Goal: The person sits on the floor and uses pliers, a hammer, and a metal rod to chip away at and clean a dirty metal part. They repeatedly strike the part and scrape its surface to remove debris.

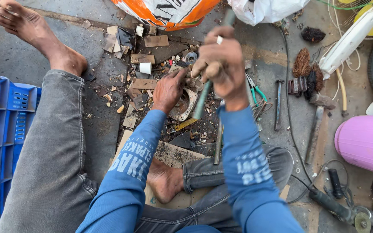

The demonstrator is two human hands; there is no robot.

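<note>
My right hand, a ring on one finger, is raised and shut on the grey-green handle of a hammer-like tool that slants down toward the ground. My left hand rests lower on the littered ground, fingers pinching a small metal piece beside a curved rusty metal shell. Both arms wear blue printed sleeves. I sit on the ground in grey trousers, one bare foot tucked under me, the other stretched far left.
Broken plastic and wood scraps litter the ground. A blue crate stands left, a pink container right. A hammer, green-handled pliers, an angle grinder and an orange-white sack lie around.
</note>
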